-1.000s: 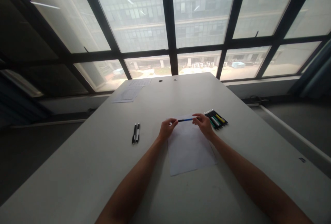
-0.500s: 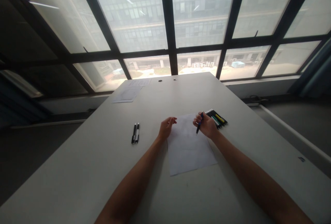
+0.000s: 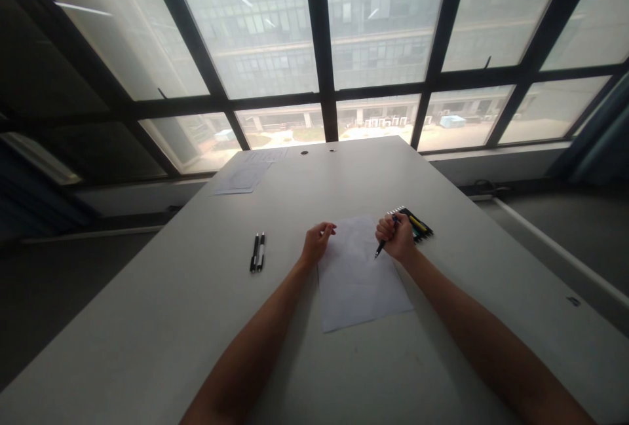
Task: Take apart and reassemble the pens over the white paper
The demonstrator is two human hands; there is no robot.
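Note:
A sheet of white paper (image 3: 361, 287) lies on the white table (image 3: 206, 320) between my forearms. My right hand (image 3: 397, 236) is wrapped round a dark pen (image 3: 380, 248), its tip pointing down over the paper's right side. Just behind that hand lies a row of several pens and markers (image 3: 420, 225), partly hidden by it. At the paper's upper left edge rests my left hand (image 3: 317, 243), fingers loosely curled and apart, with nothing in it. Two pens (image 3: 257, 253) lie side by side to the left.
Some printed sheets (image 3: 243, 178) lie at the table's far left corner. Two small round holes are near the far edge. A small dark mark or object (image 3: 573, 301) is at the right edge. Large windows stand beyond the table.
My right hand has shifted slightly right and turned, its fingers closing into a fist round the pen and covering more of the marker row. My left hand has not moved.

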